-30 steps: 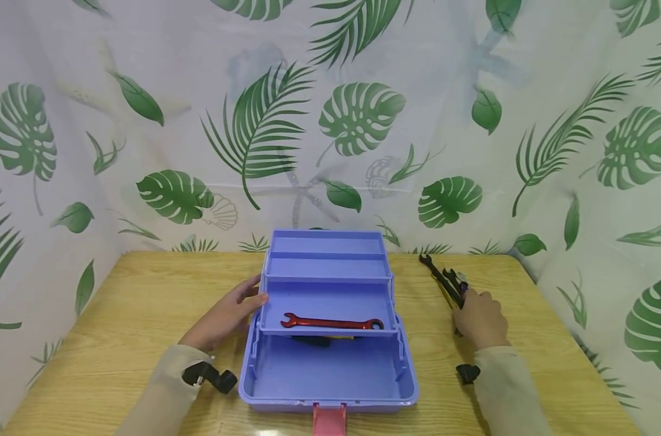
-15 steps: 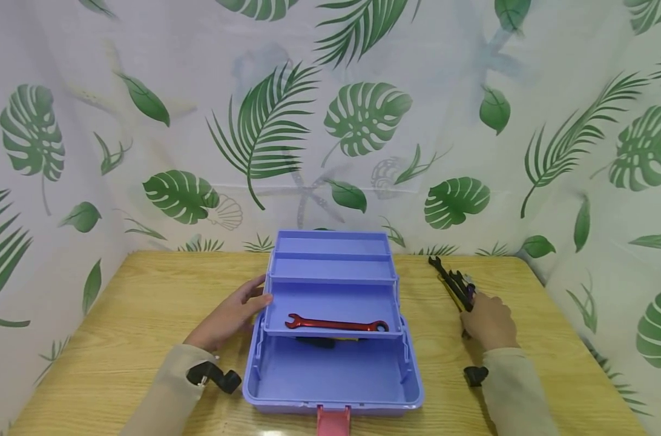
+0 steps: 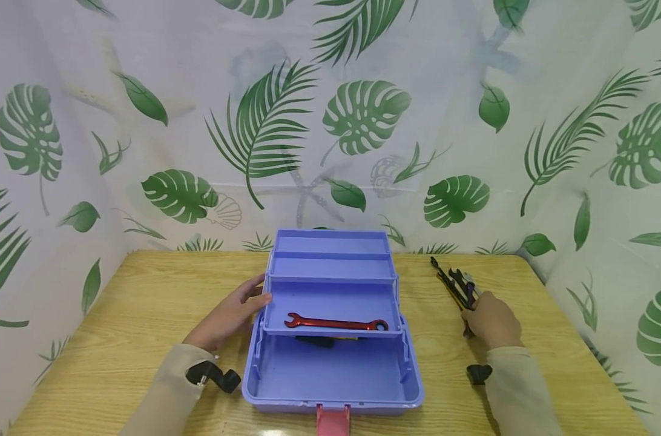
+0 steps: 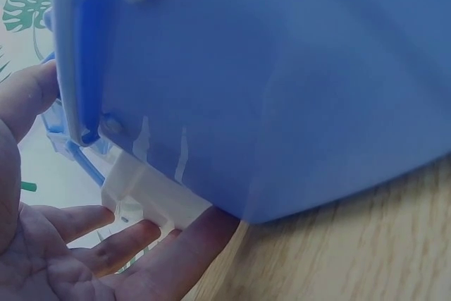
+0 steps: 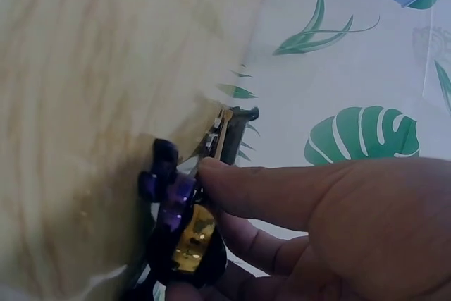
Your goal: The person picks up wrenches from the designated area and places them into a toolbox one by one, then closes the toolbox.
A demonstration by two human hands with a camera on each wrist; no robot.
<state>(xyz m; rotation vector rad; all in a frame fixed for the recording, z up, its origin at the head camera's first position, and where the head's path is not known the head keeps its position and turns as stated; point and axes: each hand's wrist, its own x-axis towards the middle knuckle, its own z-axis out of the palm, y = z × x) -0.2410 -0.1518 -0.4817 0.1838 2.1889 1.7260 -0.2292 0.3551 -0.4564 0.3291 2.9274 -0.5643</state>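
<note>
An open blue toolbox (image 3: 330, 378) with raised tiered trays stands at the table's middle, its pink latch (image 3: 333, 419) toward me. My left hand (image 3: 229, 315) holds its left side, thumb on a tray's rim and fingers beneath, as the left wrist view shows. A red wrench (image 3: 336, 323) lies in the lowest tray. Right of the box, my right hand (image 3: 494, 321) pinches a dark wrench (image 3: 449, 281) in a bundle of tools; in the right wrist view, purple (image 5: 176, 202) and gold (image 5: 194, 241) tool parts crowd under the thumb. Which others it grips, I cannot tell.
Beneath the tray, dark and yellow tools (image 3: 316, 341) are partly hidden in the box. Other wrenches (image 3: 463, 281) lie beside the right hand on the wooden table (image 3: 161, 284). A leaf-patterned cloth (image 3: 200, 121) hangs behind the table.
The view has shifted slightly. My right hand has drawn a little right, and the dark wrench has turned so its head now shows nearly edge-on. The left hand stays on the toolbox.
</note>
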